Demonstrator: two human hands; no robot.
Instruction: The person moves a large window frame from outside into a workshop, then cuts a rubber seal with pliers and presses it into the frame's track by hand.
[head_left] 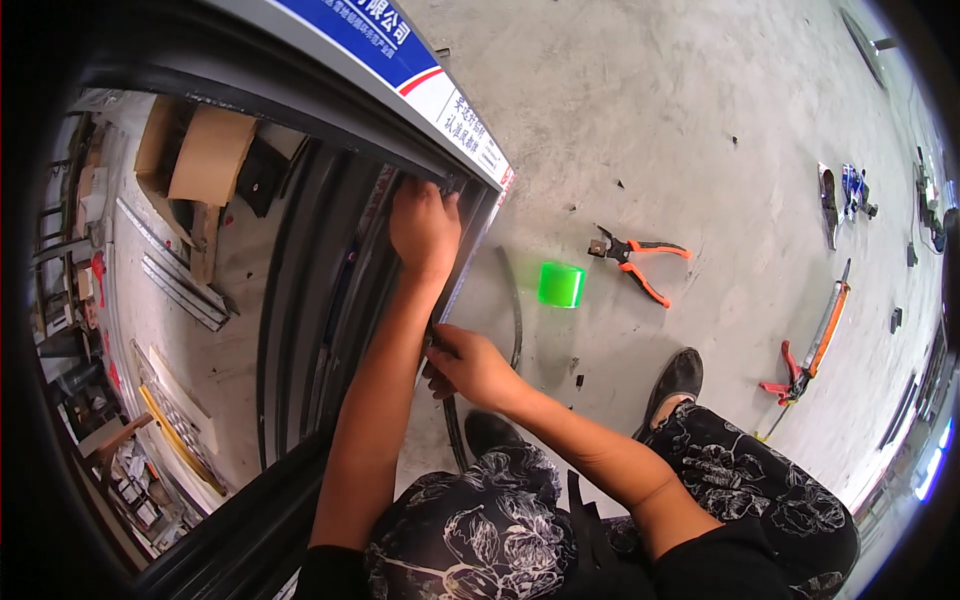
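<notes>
A dark grey metal frame (pixel 370 130) with channelled profiles stands in front of me, a blue and white label along its top face. Up at the frame's inner corner, my left hand (pixel 425 228) is closed, its fingertips pressed into the corner; whatever they pinch is hidden. Lower down, beside my left forearm, my right hand (pixel 468 368) is closed with thumb and fingers around a black rubber strip (pixel 455 430). The strip hangs below that hand toward my shoe, and a curved length (pixel 516 310) lies on the floor to the right of the frame.
On the concrete floor to the right lie a bright green tape roll (pixel 561 285), orange-handled cutting pliers (pixel 640 262) and a caulking gun (pixel 815 335). Small black scraps are scattered about. Through the frame show a cardboard box (pixel 212 155) and metal strips (pixel 185 290).
</notes>
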